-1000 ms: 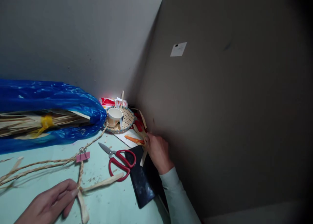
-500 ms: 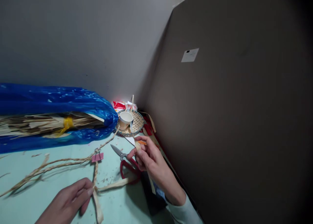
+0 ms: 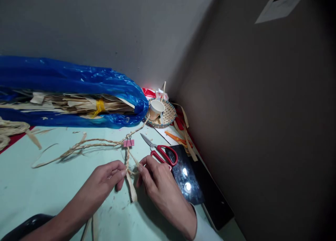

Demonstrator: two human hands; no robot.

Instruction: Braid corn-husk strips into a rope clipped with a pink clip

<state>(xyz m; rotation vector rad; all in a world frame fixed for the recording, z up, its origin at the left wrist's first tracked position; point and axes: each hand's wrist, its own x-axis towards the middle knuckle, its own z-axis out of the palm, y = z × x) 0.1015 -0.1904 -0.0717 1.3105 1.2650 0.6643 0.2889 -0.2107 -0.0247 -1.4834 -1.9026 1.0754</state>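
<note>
One short braided fibre cord [image 3: 127,159] hangs below a pink binder clip [image 3: 128,143], just left of centre in the lower half of the frame. It looks light, pliant and dry, its loose flat ends likely to fray or split if jerked, so the best hold is probably a gentle pinch at the last crossing. There the left hand [image 3: 110,175] grips it between the fingers, a flat tail [image 3: 132,192] hanging beneath; the right hand [image 3: 160,181] has its fingers closed on a pale fibre strand [image 3: 134,158] slanting up towards the clip. Half a second ago the right hand was over the red-handled scissors [image 3: 167,154]; now it is beside the cord, leaving the blades and most of the handles in view, right of centre on the worktop [image 3: 21,185]. Farther out, a paper cup [image 3: 156,107] sits in a woven tray [image 3: 171,114], and a blue plastic bag [image 3: 78,74] spans the middle left.
</note>
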